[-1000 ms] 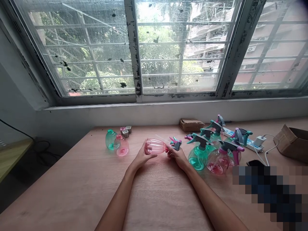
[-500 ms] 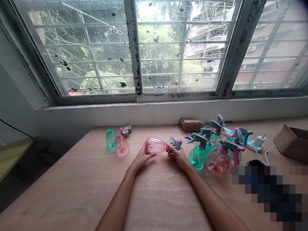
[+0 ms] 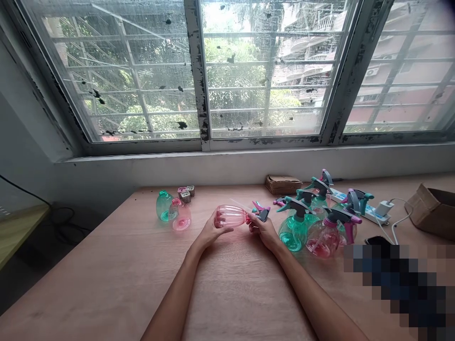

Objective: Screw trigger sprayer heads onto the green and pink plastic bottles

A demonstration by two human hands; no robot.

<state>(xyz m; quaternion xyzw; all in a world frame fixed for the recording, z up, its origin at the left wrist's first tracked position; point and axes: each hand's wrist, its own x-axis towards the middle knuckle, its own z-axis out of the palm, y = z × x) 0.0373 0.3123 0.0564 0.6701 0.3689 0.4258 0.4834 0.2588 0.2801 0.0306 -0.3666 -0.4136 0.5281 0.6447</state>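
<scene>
A clear pink bottle (image 3: 230, 216) lies on its side in the air or just above the table, its neck pointing right. Around its base end are the fingers of my left hand (image 3: 209, 233). My right hand (image 3: 263, 231) is closed at the neck, and its curled fingers hide the mouth. Just beyond that hand shows a spray head (image 3: 262, 211) in pink, teal and grey, with a thin clear tube running left behind the bottle. Whether the right hand touches this spray head, I cannot tell.
To the left stand a green bottle (image 3: 163, 206) and a pink bottle (image 3: 180, 215) without heads, near small blocks (image 3: 185, 196). Several assembled spray bottles (image 3: 293, 229) crowd the right, before a power strip (image 3: 378, 216). Cardboard boxes (image 3: 283, 184) and a phone (image 3: 377, 240) are there too.
Both hands keep the same hold on the pink bottle, which has shifted very slightly. The other things have not moved.
</scene>
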